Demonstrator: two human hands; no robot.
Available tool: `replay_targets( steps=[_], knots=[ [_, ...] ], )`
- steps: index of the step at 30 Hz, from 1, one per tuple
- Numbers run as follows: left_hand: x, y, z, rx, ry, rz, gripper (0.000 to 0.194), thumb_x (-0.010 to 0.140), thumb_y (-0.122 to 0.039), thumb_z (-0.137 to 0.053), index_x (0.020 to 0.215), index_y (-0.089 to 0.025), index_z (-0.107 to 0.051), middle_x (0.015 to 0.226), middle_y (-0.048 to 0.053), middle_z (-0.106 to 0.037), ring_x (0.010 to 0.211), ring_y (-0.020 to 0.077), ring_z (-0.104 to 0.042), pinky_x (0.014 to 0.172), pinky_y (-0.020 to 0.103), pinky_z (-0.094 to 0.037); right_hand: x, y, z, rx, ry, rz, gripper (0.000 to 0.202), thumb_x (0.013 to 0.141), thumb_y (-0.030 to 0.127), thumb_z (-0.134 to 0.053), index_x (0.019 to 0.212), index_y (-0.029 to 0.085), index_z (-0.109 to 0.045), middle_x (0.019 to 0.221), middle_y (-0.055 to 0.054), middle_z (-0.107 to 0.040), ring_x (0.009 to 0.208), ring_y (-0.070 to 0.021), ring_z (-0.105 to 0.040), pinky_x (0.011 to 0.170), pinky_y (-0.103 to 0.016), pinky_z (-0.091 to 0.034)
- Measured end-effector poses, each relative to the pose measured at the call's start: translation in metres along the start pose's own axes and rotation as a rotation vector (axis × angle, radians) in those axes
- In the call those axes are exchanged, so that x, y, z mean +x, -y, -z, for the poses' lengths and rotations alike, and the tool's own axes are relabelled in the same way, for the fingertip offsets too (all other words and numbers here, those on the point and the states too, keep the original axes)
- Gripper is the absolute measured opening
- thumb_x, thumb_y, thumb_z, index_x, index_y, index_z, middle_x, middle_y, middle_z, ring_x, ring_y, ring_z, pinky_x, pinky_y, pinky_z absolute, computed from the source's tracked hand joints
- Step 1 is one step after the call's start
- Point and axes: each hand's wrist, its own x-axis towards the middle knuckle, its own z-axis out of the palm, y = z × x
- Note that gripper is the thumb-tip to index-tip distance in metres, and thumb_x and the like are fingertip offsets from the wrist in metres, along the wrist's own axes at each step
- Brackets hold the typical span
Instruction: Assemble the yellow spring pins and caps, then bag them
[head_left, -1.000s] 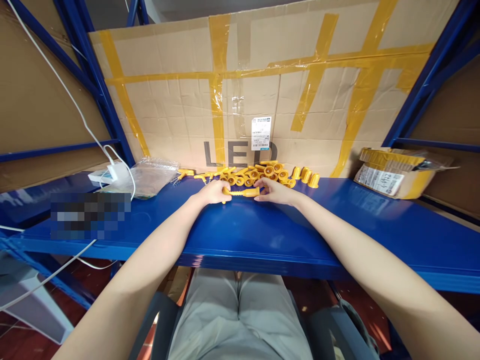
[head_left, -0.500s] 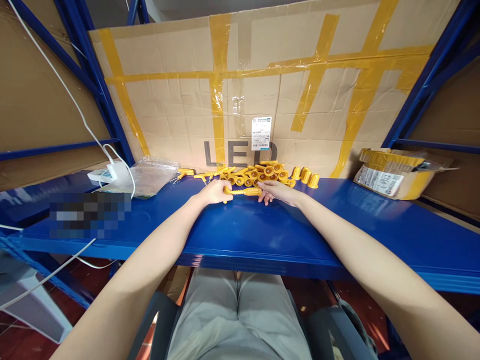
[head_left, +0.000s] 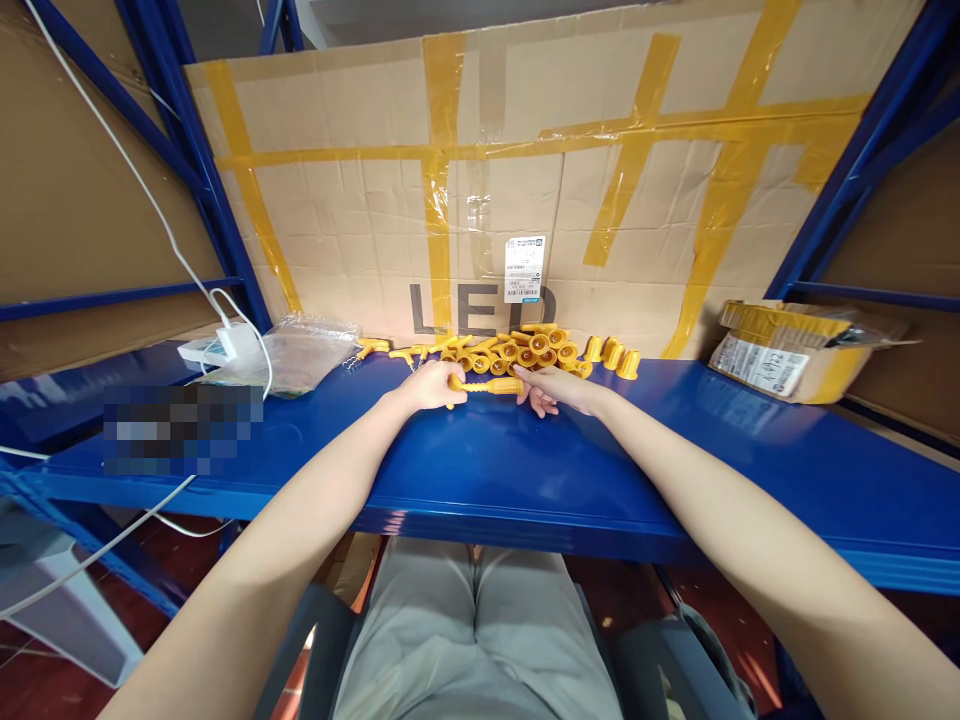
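Note:
My left hand (head_left: 433, 385) is closed around the T-shaped handle end of a yellow plastic corkscrew (head_left: 480, 386), held level just above the blue table. At its other end, the fingertips of my right hand (head_left: 553, 388) pinch the wider, ribbed yellow sleeve on it. The sleeve and the shaft lie in one line. My right hand's lower fingers hang loosely curled below. Behind both hands lies a heap of yellow sleeves (head_left: 538, 345), several with round open ends facing me. Yellow T-handled corkscrews (head_left: 371, 346) with metal spirals lie left of the heap.
Several yellow sleeves (head_left: 628, 364) stand upright right of the heap. A small taped carton (head_left: 795, 352) sits at the right. Clear plastic bags (head_left: 307, 350), a white plug (head_left: 238, 342) with cable and a blurred dark object (head_left: 180, 428) are at left. Taped cardboard (head_left: 360, 220) backs the blue table (head_left: 480, 470).
My right hand's lower fingers have shifted slightly. Both hands keep hold of the yellow corkscrew and its sleeve in nearly the same place; the view has moved a little.

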Motion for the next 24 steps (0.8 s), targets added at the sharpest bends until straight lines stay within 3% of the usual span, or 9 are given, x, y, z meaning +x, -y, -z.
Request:
replay_targets(
  steps=[3,7,10,14,19,24],
  knots=[
    [0.000,0.000,0.000,-0.026,-0.004,0.020,0.014,0.062,-0.024,-0.060,0.075,-0.019,-0.060,0.055,-0.003,-0.063,0.059,0.0176,-0.062,0.060,0.026,-0.043,0.000,0.000,0.000,0.005,0.000,-0.012,0.058,0.094,0.056,-0.032,0.068,0.012,-0.060,0.044,-0.004,-0.057,0.033,-0.0079,-0.042,0.038,-0.023,-0.029],
    [0.001,0.001,-0.001,-0.043,-0.008,0.023,0.013,0.061,-0.023,-0.059,0.074,-0.019,-0.059,0.054,-0.004,-0.063,0.057,0.0170,-0.061,0.059,0.026,-0.043,-0.002,-0.006,0.004,0.077,0.027,0.058,0.036,0.077,0.043,-0.070,0.095,0.013,-0.059,0.066,-0.002,-0.067,0.046,-0.0071,-0.052,0.042,-0.020,-0.033],
    [0.001,0.001,-0.002,-0.040,0.003,0.026,0.014,0.061,-0.023,-0.059,0.075,-0.019,-0.060,0.054,-0.004,-0.063,0.057,0.0171,-0.062,0.059,0.026,-0.043,-0.002,-0.010,0.007,0.140,0.007,0.083,0.054,0.064,0.029,-0.082,0.108,0.017,-0.053,0.077,0.001,-0.069,0.051,-0.0064,-0.055,0.044,-0.018,-0.034],
    [0.001,0.000,-0.001,-0.004,-0.001,0.014,0.016,0.062,-0.024,-0.059,0.077,-0.020,-0.060,0.054,-0.004,-0.064,0.058,0.0177,-0.062,0.060,0.026,-0.043,-0.001,-0.009,0.006,0.141,0.024,0.109,0.034,0.078,0.045,-0.068,0.080,0.013,-0.057,0.068,-0.004,-0.068,0.047,-0.0058,-0.051,0.042,-0.018,-0.032],
    [0.000,-0.004,0.000,0.019,0.008,0.001,0.013,0.062,-0.025,-0.059,0.075,-0.020,-0.060,0.053,-0.004,-0.064,0.060,0.0184,-0.064,0.060,0.026,-0.045,-0.002,-0.002,0.003,0.034,0.028,0.000,0.056,0.092,0.057,-0.040,0.066,0.011,-0.059,0.040,-0.002,-0.054,0.030,-0.0049,-0.035,0.034,-0.020,-0.024],
    [-0.001,-0.005,0.000,-0.023,0.035,0.024,0.013,0.062,-0.023,-0.057,0.075,-0.021,-0.058,0.051,-0.005,-0.063,0.059,0.0176,-0.065,0.064,0.026,-0.046,-0.003,0.002,0.002,-0.035,0.019,-0.045,0.061,0.094,0.056,-0.033,0.061,0.011,-0.059,0.040,-0.004,-0.054,0.028,-0.0051,-0.035,0.033,-0.021,-0.024]
  ],
)
